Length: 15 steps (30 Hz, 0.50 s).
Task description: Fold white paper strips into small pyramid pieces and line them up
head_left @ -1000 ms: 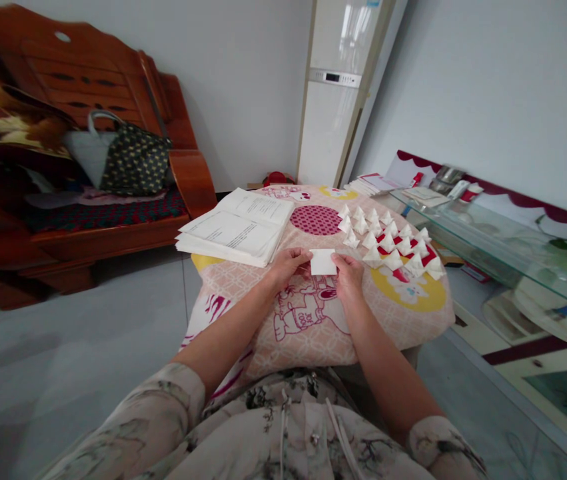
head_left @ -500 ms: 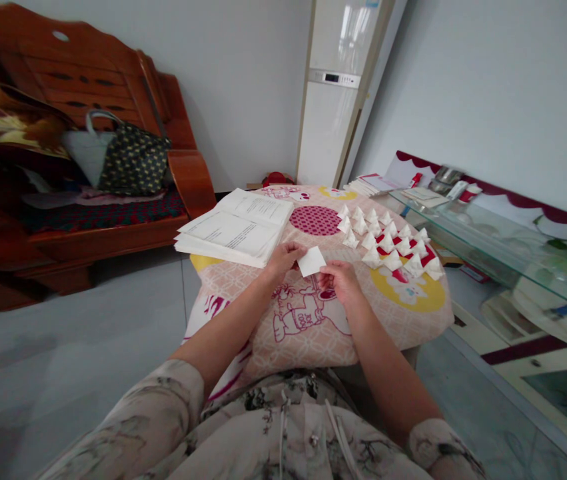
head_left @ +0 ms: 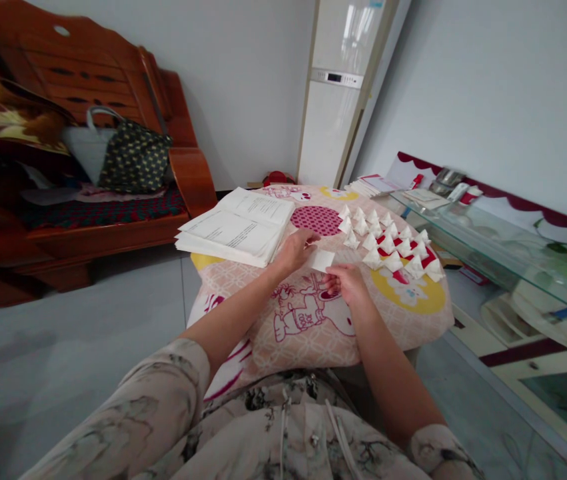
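A small white paper slip [head_left: 322, 260] lies low over the patterned cushion [head_left: 313, 320] in front of me. My left hand [head_left: 296, 248] rests on its left end with fingers curled over it. My right hand [head_left: 344, 282] pinches its near edge from below. Several small white folded paper pieces [head_left: 388, 243] sit in rows on the cushion to the right of my hands. A stack of white printed sheets [head_left: 236, 230] lies on the cushion's left corner, just beyond my left hand.
A glass table [head_left: 488, 240] with bottles and papers stands on the right. A wooden bench [head_left: 78, 167] with a dotted bag [head_left: 133, 159] is at the left. A tall white air conditioner [head_left: 336, 93] stands at the back wall. Grey floor lies at the left.
The paper slip, first held up flat between both hands, tilted and now lies lower and flatter. My left hand moved forward over it; my right hand dropped toward me.
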{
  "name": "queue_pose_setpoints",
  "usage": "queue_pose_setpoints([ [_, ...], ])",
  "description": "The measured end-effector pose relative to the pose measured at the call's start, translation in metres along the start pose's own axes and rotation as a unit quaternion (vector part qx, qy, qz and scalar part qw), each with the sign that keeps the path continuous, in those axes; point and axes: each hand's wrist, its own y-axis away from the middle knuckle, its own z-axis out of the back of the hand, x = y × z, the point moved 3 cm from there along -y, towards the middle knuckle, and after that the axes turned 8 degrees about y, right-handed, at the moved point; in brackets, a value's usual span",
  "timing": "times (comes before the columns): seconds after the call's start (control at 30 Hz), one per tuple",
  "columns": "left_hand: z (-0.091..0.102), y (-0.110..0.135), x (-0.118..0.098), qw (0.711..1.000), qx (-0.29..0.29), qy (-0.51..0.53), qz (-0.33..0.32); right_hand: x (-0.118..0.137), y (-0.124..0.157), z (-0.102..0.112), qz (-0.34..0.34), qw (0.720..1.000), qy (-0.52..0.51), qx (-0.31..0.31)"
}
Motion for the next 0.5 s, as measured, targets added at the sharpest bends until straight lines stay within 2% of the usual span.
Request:
queue_pose_setpoints([
  [0.1,-0.008,0.007,-0.008,0.992,0.096,-0.048,-0.059,-0.002,0.001,0.000,-0.041,0.998,-0.010,-0.052],
  [0.23,-0.018,0.023,-0.015,0.962,0.225,-0.081,-0.130,-0.005,0.002,-0.002,-0.078,0.996,0.012,-0.045],
  [0.4,-0.025,0.033,-0.010,0.929,0.297,-0.160,-0.151,-0.007,0.007,0.002,-0.130,0.987,0.092,0.005],
  [0.47,-0.027,0.035,-0.007,0.921,0.308,-0.180,-0.157,-0.002,0.008,0.010,-0.101,0.977,0.185,0.016],
  [0.5,-0.027,0.035,-0.007,0.918,0.310,-0.187,-0.160,0.003,0.007,0.016,-0.054,0.967,0.248,0.005],
])
